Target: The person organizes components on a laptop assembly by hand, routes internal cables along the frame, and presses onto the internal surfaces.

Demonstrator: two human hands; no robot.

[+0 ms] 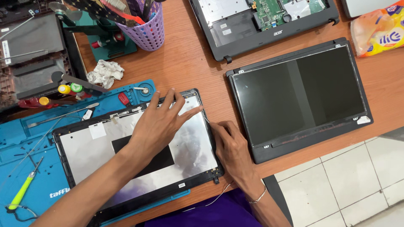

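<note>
While the left hand (162, 120) lies flat with fingers spread on the silvery inner face of a laptop lid back cover (139, 153), the right hand (230, 147) sits at the cover's right edge, fingertips pressed together against the black rim where a thin cable (205, 115) runs along it. Whether those fingertips pinch the cable or only press the rim, I cannot tell. The cover fills the lower left of the frame, resting partly on a blue repair mat (25, 168) and partly on the wooden tabletop (189, 54).

Just to the right, in the centre right of the frame, a bare display panel (299, 98) lies face up. An opened laptop base (261, 23) sits at the top, a lilac tool cup (149, 29) at the upper left, and a green-handled screwdriver (23, 191) on the mat at the lower left.

The risks look modest but real. A sharp tug could snap or pinch the thin cable at the rim. Uneven pressure from the flat hand could flex the cover or crack its plastic clips. The right wrist sits close to the exposed panel, so a slip sideways could scratch or knock it.
</note>
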